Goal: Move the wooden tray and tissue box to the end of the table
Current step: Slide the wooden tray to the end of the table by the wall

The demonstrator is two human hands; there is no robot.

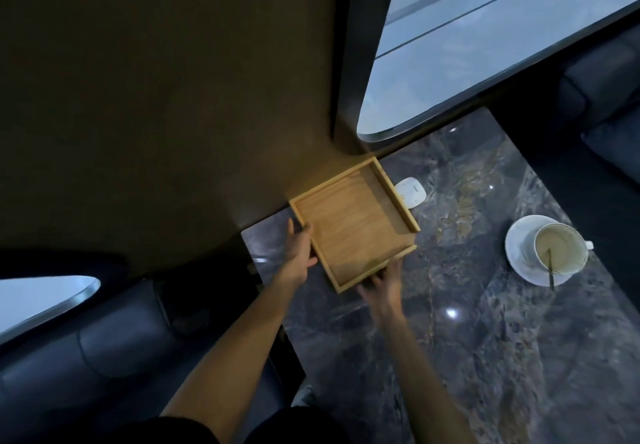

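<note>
at table end, hands point(300, 253) hold tray point(353, 225)

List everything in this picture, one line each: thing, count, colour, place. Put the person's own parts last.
tray: one, light wood, empty, at the far end of the table by the wall
table: one, dark marbled stone, glossy, right of centre
small flat object: one, white, on the table just right of the tray, partly hidden by it
cup: one, white, on the saucer, with a thin stirrer inside
saucer: one, white, right side of the table
seats: dark, left and far right of the table
windows: two, pale, rounded, upper right and lower left
wall: brown, beyond the table
left hand: one, on the tray's left edge
right hand: one, at the tray's near edge
</note>
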